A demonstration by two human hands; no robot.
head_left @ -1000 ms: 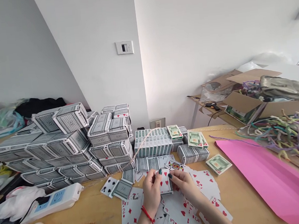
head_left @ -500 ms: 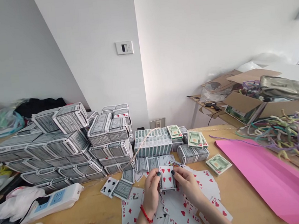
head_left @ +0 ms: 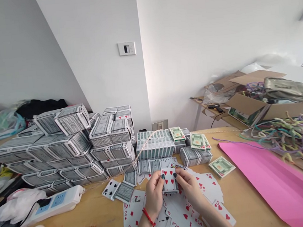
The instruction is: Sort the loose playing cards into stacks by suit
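A small piece made of playing cards, with a six of hearts (head_left: 169,183) facing up, sits between my hands at the table's front middle. My left hand (head_left: 155,191) pinches its left side, thumb on the card's face; a red string circles that wrist. On the right side, my right hand (head_left: 190,186) grips the same piece with its thumb at the upper edge. Loose cards (head_left: 181,217) lie spread beneath both hands. Folded cards (head_left: 124,191) rest left of them. Behind stands a row of green-edged card packs (head_left: 155,148).
Stacked card blocks (head_left: 60,147) fill the left and back. A power strip (head_left: 55,204) lies at front left. Green card boxes (head_left: 221,166), pink paper (head_left: 271,184), tangled yarn (head_left: 290,139) and an open carton (head_left: 282,110) are on the right.
My left thumb has shifted slightly right over the card's face. Both hands remain on the piece, and the view has moved very slightly.
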